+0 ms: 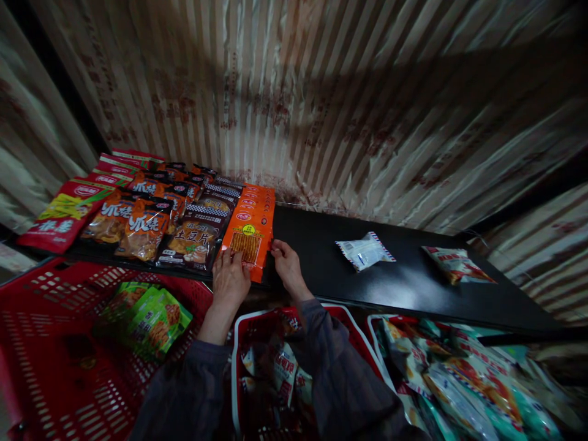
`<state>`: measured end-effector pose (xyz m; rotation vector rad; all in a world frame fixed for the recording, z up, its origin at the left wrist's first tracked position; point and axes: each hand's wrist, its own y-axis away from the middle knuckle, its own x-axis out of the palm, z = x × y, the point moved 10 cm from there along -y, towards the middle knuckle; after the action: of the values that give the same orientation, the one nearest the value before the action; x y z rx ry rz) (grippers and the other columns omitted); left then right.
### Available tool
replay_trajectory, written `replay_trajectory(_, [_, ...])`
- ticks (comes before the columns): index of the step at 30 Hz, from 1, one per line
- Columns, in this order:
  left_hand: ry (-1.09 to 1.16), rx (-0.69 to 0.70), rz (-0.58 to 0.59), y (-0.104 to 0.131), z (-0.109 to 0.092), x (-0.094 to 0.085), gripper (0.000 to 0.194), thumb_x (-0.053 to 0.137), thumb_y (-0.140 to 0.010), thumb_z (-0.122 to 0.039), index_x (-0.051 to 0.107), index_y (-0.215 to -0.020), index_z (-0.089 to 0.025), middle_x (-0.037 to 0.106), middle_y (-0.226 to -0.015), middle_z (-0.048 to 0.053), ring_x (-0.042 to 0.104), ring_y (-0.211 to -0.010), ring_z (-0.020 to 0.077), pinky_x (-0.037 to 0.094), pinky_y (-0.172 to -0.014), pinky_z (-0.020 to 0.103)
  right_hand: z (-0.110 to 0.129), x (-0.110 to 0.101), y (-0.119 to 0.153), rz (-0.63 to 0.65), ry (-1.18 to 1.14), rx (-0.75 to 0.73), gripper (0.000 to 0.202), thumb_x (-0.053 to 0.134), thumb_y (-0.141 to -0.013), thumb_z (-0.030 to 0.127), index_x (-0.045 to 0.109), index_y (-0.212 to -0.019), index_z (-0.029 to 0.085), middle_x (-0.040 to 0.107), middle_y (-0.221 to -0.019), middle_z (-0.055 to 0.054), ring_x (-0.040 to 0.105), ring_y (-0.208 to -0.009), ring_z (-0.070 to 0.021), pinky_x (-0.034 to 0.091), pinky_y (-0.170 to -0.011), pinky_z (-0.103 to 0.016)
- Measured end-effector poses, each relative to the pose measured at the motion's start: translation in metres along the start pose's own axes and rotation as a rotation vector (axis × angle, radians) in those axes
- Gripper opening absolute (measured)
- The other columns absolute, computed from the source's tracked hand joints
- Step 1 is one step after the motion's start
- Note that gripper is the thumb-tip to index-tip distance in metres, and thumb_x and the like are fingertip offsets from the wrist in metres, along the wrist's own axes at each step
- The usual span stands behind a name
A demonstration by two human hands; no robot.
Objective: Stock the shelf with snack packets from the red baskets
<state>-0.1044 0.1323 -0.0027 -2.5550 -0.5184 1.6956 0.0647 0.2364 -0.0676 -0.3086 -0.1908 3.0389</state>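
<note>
An orange snack packet (260, 214) with brown sticks on its front lies at the right end of a row of snack bags on the black shelf (312, 239). My left hand (229, 285) rests on its lower left corner, fingers laid out over the wrapper. At the packet's right edge, my right hand (287, 266) has its fingers bent and its fingertips pinched against the edge. Left of the orange packet, and touching it, is a dark potato-chip bag (193, 236).
More snack bags (144, 223) and red packets (62, 211) fill the shelf's left end. A white packet (366, 251) and a red-white packet (454, 264) lie rightward. Below stand red baskets (37, 337) (353, 324), with green packets (158, 321) and several other bags (463, 380).
</note>
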Motion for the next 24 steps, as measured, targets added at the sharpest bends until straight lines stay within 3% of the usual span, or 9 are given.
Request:
replay_trajectory(14, [-0.02,-0.004,-0.053,-0.003,-0.004,-0.002,0.036,0.05,-0.084,-0.02,0.062,-0.117,-0.01,0.056,-0.128,0.02,0.051,-0.122,0.0326,0.043,-0.1,0.045,0.004,-0.001,-0.005,0.021,0.003,0.028,0.023,0.048,-0.078,0.014,0.066,-0.092,0.02,0.073,-0.094,-0.004,0.07,-0.09,-0.0178,0.054,-0.089,-0.035])
replay_trajectory(24, [0.041,0.018,-0.2,-0.022,-0.005,0.002,0.041,0.049,-0.084,-0.017,0.059,-0.122,-0.004,0.052,-0.136,0.022,0.042,-0.132,0.0331,0.037,-0.108,0.045,-0.001,-0.002,-0.01,0.009,-0.056,0.039,0.026,0.044,-0.079,0.014,0.065,-0.094,0.019,0.073,-0.099,-0.006,0.07,-0.092,-0.0174,0.054,-0.09,-0.034])
